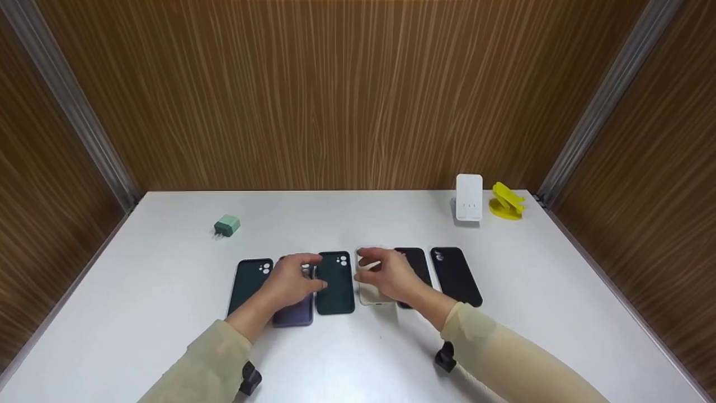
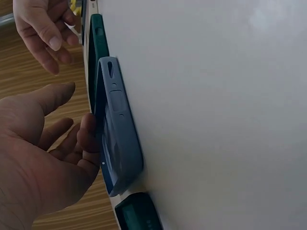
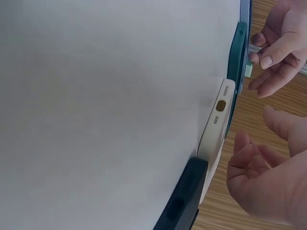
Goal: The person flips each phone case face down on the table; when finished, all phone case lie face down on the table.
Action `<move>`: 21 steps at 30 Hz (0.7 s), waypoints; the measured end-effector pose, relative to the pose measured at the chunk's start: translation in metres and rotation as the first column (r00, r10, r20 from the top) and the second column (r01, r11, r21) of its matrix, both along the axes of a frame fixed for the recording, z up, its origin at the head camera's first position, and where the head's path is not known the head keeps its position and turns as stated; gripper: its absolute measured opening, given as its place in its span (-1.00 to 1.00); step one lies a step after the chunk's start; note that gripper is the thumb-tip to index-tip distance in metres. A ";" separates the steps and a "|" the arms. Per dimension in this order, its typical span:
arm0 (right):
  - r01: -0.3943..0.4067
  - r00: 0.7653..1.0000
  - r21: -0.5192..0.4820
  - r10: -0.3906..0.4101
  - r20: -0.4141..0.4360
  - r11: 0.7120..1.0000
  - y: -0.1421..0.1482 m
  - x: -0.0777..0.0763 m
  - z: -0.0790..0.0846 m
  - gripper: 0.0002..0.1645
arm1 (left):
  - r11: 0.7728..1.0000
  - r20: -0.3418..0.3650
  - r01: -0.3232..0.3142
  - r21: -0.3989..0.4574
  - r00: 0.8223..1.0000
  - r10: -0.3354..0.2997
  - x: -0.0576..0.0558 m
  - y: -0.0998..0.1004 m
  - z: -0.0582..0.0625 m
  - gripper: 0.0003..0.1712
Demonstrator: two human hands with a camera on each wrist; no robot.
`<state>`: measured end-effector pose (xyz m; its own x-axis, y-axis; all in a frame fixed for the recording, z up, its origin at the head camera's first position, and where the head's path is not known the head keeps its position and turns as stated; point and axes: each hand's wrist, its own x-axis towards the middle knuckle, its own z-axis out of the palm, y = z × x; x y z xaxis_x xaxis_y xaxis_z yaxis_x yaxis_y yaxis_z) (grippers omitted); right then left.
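Note:
Phone cases lie in a row, backs up, on the white table. My left hand [image 1: 290, 281] is over the purple-blue case [image 1: 293, 316], thumb and fingers spread, with nothing in its grasp. Left of it is a dark green case [image 1: 248, 282], partly under my wrist in the head view; right of it lies another dark green case [image 1: 335, 285]. My right hand [image 1: 391, 275] hovers above the cream case [image 1: 372, 295], its fingers loosely bent and holding nothing. That hand and wrist partly cover a black case [image 1: 417, 263]. A second black case [image 1: 457, 279] ends the row.
A green charger plug [image 1: 227, 225] lies at the back left of the table [image 1: 168, 268]. At the back right stand a white upright block with socket-like slots [image 1: 469, 197] and a yellow folding stand [image 1: 506, 201]. Wood-grain panels [image 1: 335, 95] enclose the back and sides.

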<state>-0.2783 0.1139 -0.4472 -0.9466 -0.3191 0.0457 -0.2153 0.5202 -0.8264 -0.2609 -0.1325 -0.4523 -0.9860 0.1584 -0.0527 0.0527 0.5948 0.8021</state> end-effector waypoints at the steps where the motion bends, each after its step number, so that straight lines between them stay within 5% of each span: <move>1: -0.006 1.000 -0.002 0.006 0.006 1.000 -0.001 0.000 -0.001 -0.34 | 1.000 -0.002 0.004 -0.004 1.000 -0.004 0.000 0.000 -0.001 -0.33; 10: -0.027 0.998 0.030 0.025 0.058 0.999 -0.012 0.001 -0.004 -0.32 | 0.999 -0.006 0.024 -0.028 1.000 -0.024 0.000 0.001 -0.008 -0.32; 21: -0.105 0.991 0.247 0.121 -0.052 0.963 -0.016 -0.008 -0.007 -0.31 | 0.996 -0.070 0.045 -0.071 0.996 -0.050 0.000 0.005 -0.012 -0.33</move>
